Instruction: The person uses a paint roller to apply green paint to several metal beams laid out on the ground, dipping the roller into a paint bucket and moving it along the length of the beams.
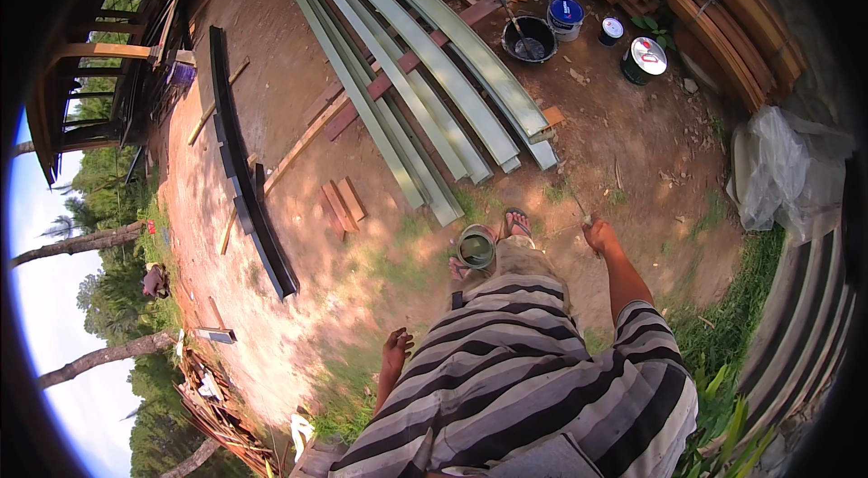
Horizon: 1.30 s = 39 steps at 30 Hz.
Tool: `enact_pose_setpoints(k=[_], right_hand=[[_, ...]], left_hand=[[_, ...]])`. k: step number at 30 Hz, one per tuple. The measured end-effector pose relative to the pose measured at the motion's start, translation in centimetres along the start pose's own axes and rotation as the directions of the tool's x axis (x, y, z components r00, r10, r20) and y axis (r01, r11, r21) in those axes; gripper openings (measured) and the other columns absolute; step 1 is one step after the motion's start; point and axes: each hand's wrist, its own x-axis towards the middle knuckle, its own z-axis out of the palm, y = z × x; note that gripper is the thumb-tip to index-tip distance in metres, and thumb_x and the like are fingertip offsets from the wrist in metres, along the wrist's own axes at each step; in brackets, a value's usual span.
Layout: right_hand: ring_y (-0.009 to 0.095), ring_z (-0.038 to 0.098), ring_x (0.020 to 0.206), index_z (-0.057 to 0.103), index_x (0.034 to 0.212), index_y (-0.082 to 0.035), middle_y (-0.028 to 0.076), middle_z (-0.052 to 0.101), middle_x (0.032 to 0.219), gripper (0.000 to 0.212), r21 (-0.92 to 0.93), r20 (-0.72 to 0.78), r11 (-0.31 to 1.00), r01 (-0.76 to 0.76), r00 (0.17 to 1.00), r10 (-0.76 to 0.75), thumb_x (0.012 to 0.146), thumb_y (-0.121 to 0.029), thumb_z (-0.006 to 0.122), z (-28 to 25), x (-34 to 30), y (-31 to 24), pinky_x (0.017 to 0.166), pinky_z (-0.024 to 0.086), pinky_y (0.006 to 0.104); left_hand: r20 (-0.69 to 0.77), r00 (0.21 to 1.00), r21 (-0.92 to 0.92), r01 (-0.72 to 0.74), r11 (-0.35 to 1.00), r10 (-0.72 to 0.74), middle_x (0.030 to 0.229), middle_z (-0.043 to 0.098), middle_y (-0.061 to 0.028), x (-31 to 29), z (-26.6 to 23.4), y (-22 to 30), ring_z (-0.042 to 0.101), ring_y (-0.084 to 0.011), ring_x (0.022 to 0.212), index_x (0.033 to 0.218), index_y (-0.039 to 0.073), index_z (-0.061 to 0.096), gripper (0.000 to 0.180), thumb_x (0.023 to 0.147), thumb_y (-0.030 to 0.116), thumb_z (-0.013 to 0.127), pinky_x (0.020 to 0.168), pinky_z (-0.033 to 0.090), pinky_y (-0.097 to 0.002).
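My right hand (597,235) is stretched out to the right, its fingers closed on a thin stick (579,203) that points away from me over the dirt. The stick's exact kind is too small to make out. Down at my left side hangs my left hand (396,350), fingers loosely bent and apart, with nothing visible in it. By my sandalled feet stands a round can (476,248) with greenish liquid inside. Just beyond it lie the near ends of several long pale-green metal profiles (452,130), resting across a reddish wooden beam (418,58).
Long black profiles (237,152) lie to the left, near short wood blocks (344,205). A black basin (530,40), a blue-lidded bucket (565,15) and paint cans (645,59) stand at the far right. Stacked boards (723,35) and plastic sheeting (785,166) border the right.
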Motion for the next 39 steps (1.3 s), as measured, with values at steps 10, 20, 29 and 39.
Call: enact_pose_setpoints(k=[10,20,29,39], right_hand=[[0.035,0.074,0.069,0.057,0.131,0.002,0.027,0.074,0.090,0.047,0.077,0.121,0.996,-0.054,0.992,0.044,0.101,-0.034,0.057,-1.3,-1.4,-8.2,0.068,0.058,0.0478],[0.020,0.056,0.044,0.057,0.124,0.003,0.010,0.057,0.062,0.040,0.323,0.229,0.930,-0.173,0.968,0.100,0.104,-0.032,0.057,-4.8,-5.6,-5.8,0.040,0.045,0.0394],[0.020,0.056,0.043,0.055,0.121,-0.001,0.009,0.056,0.062,0.035,0.482,0.178,0.842,-0.242,0.968,0.177,0.105,-0.031,0.056,-1.9,-7.3,-12.2,0.037,0.045,0.0386],[0.042,0.069,0.084,0.052,0.128,0.006,0.032,0.069,0.101,0.045,0.379,0.067,0.910,-0.168,0.986,0.154,0.099,-0.028,0.056,8.3,-3.0,-13.3,0.074,0.054,0.0492]], left_hand=[[-0.022,1.000,0.077,0.014,0.997,-0.012,0.125,0.069,-0.0154,0.5,-1.2,-3.8,0.069,-0.0258,0.106,0.144,0.006,0.054,0.049,0.106,0.036,0.058,0.086,0.055,-0.0392],[-0.079,0.997,-0.013,0.004,1.000,-0.005,0.121,0.071,-0.0105,1.0,0.0,-0.2,0.069,-0.0209,0.104,0.142,0.008,0.058,0.046,0.105,0.037,0.058,0.083,0.052,-0.0368],[-0.021,1.000,0.035,0.008,0.999,-0.008,0.115,0.072,-0.0089,1.2,1.6,-3.3,0.070,-0.0209,0.098,0.141,0.007,0.057,0.045,0.104,0.034,0.061,0.076,0.053,-0.0352],[-0.079,0.996,-0.048,0.030,0.998,-0.033,0.121,0.071,-0.0122,0.1,-0.2,-4.4,0.070,-0.0241,0.105,0.143,0.007,0.055,0.048,0.105,0.036,0.059,0.083,0.053,-0.0382]])
